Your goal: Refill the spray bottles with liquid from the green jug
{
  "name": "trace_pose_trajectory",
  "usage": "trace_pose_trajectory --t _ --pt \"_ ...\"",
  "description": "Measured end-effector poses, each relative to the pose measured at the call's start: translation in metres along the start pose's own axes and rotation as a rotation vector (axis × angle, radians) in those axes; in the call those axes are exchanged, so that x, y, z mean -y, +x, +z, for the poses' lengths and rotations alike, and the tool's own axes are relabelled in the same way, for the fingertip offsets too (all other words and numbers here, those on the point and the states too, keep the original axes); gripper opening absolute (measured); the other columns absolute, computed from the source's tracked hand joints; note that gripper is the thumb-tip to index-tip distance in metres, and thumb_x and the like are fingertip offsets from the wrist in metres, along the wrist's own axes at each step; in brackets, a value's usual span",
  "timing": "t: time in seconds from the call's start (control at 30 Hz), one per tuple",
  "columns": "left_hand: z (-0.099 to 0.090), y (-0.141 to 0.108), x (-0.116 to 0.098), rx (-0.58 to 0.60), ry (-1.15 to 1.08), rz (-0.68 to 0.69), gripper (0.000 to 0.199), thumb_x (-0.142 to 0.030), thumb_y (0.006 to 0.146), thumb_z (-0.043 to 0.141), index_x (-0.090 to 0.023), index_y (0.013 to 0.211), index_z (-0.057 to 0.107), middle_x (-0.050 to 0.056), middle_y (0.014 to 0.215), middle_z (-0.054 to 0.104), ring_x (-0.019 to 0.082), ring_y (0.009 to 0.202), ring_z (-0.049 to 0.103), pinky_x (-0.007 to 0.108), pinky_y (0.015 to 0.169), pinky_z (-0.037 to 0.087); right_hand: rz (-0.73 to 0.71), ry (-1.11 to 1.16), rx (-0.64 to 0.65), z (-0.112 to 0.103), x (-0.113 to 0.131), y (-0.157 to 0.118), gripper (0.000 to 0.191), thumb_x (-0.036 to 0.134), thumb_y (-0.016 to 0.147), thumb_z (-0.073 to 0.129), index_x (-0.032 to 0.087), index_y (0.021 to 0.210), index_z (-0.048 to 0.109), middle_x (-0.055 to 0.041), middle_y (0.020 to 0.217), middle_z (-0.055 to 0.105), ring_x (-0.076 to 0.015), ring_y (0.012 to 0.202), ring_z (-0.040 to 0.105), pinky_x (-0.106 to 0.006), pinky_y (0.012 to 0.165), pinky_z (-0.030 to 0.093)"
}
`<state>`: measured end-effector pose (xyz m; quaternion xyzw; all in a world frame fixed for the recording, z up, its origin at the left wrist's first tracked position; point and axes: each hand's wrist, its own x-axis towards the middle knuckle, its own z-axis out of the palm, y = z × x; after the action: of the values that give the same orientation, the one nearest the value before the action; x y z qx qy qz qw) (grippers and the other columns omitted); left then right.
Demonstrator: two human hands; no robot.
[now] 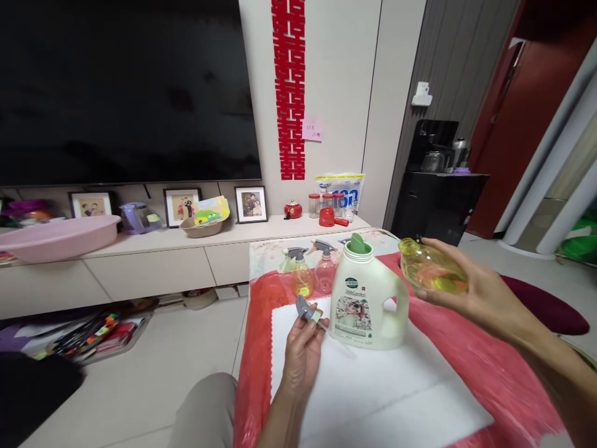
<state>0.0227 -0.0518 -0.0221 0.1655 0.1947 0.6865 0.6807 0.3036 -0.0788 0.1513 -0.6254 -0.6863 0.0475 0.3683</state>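
My left hand [301,354] is closed around a grey spray head [306,308], its thin clear dip tube [342,348] slanting down to the right over the white cloth. A yellow see-through spray bottle [431,269] without its top is gripped in my right hand [478,283]. It lies tilted almost on its side in the air, its open mouth pointing left. Between my hands stands a pale green detergent jug [357,298], upright, with a green pouring spout [359,246] in its neck. The bottle's mouth is to the right of the jug's neck, apart from it.
Behind the jug stand a yellow spray bottle [302,278] and a pink spray bottle [325,272]. A white cloth [382,398] covers part of the red plastic sheet [261,323]. Jars [314,205], a red lid [326,217] and a pink basin [60,239] sit on the long cabinet [163,267].
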Motion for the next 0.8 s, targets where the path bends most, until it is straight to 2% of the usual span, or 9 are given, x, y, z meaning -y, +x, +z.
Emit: trace_pose_trajectory --t 0.27,0.53,0.8 --pt "-0.003 0.001 0.002 0.009 0.007 -0.023 0.034 -0.016 0.067 0.086 -0.015 0.099 0.075 0.005 0.096 0.073 0.016 0.086 0.068 0.032 0.094 0.052 -0.218 -0.188 0.019 0.001 0.012 0.033 0.086 0.063 0.077 0.066 0.023 0.149 0.042 -0.0096 0.14 0.051 -0.0306 0.123 0.051 -0.048 0.102 0.046" --pt "0.0 0.003 0.003 -0.007 -0.012 -0.044 0.037 -0.015 0.064 0.087 -0.014 0.098 0.075 0.006 0.094 0.074 0.016 0.085 0.068 0.032 0.093 0.052 -0.298 -0.269 0.014 0.004 0.015 0.054 0.085 0.065 0.075 0.065 0.023 0.146 0.047 -0.0102 0.136 0.053 -0.0322 0.118 0.05 -0.051 0.096 0.046" --pt "0.001 0.005 0.004 0.017 -0.017 -0.069 0.034 -0.016 0.065 0.086 -0.014 0.097 0.073 0.006 0.091 0.073 0.016 0.083 0.068 0.035 0.094 0.05 -0.362 -0.348 0.065 0.004 0.023 0.061 0.082 0.058 0.075 0.065 0.022 0.146 0.047 -0.0098 0.132 0.056 -0.0302 0.115 0.05 -0.046 0.094 0.046"
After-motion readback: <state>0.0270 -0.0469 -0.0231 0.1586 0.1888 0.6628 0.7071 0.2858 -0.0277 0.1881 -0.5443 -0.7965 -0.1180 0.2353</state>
